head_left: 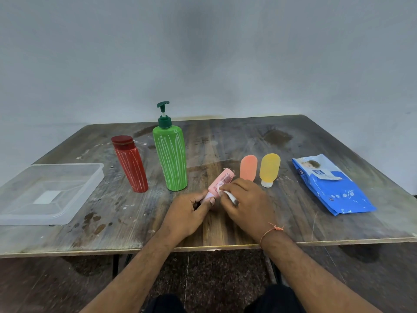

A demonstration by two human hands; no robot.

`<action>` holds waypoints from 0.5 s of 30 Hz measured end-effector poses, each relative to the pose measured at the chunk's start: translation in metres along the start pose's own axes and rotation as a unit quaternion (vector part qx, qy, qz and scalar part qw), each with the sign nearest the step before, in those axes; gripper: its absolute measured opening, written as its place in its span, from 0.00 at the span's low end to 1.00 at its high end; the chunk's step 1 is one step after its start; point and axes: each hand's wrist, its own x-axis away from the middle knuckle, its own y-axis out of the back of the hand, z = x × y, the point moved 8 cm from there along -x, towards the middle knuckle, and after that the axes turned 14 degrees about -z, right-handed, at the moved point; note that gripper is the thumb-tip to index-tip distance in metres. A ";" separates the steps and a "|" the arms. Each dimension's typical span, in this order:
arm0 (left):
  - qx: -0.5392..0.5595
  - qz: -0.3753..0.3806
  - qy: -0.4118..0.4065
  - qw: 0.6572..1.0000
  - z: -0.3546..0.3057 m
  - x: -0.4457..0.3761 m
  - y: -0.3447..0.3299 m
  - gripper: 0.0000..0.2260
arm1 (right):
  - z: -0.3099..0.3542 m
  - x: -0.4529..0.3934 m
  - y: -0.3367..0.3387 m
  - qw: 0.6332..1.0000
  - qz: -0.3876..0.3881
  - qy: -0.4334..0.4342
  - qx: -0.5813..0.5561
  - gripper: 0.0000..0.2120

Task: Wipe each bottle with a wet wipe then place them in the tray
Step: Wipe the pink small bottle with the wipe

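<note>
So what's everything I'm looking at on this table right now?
Tray: one, clear plastic, far left, nothing in it.
Red bottle: one, red with white streaks, right of the tray.
Pump bottle: one, green, beside the red bottle.
Pink bottle: one, held at the front centre.
Orange tube: one, standing behind the hands.
Yellow tube: one, right of the orange tube.
Wipes pack: one, blue, far right.
Wet wipe: one, white, against the pink bottle.
Table: one, worn wood.
Left hand: grips the pink bottle.
Right hand: holds the wet wipe.
</note>
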 end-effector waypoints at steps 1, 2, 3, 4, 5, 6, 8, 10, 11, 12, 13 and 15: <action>-0.002 -0.001 -0.002 1.000 0.000 0.000 0.000 0.13 | 0.001 -0.001 0.001 1.000 -0.003 0.006 0.002 0.10; -0.005 -0.004 -0.004 1.000 0.000 0.000 0.000 0.13 | 0.005 -0.001 0.003 1.000 -0.001 0.018 -0.001 0.11; -0.009 -0.006 -0.005 1.000 -0.001 0.000 0.000 0.12 | 0.009 -0.001 0.004 0.999 0.005 0.032 -0.007 0.11; -0.011 -0.008 -0.005 1.000 -0.001 0.001 0.000 0.11 | 0.012 -0.001 0.004 0.999 0.014 0.043 -0.013 0.11; -0.013 -0.011 -0.003 1.000 -0.001 0.001 0.001 0.12 | 0.014 0.000 0.003 0.998 0.022 0.050 -0.016 0.11; -0.014 -0.014 0.000 1.000 -0.001 0.001 0.001 0.13 | 0.015 0.001 0.002 0.998 0.029 0.052 -0.014 0.11; -0.019 -0.023 0.001 1.000 0.000 0.001 0.003 0.15 | 0.012 0.002 0.000 0.999 0.029 0.043 -0.001 0.10; -0.023 -0.033 -0.001 0.999 -0.001 0.001 0.005 0.16 | 0.010 0.001 0.001 0.999 0.013 0.036 0.017 0.09; -0.024 -0.038 0.000 0.999 -0.002 0.001 0.006 0.16 | 0.010 0.001 0.002 0.999 0.007 0.036 0.022 0.09; -0.021 -0.041 0.000 0.999 -0.004 0.001 0.007 0.15 | 0.011 0.001 0.002 0.999 0.004 0.041 0.023 0.09; -0.021 -0.045 -0.001 0.999 -0.005 0.002 0.007 0.15 | 0.012 0.001 0.002 0.999 0.006 0.049 0.020 0.09; -0.018 -0.050 0.002 0.999 -0.005 0.003 0.008 0.15 | 0.015 0.002 0.000 0.998 0.019 0.066 0.007 0.09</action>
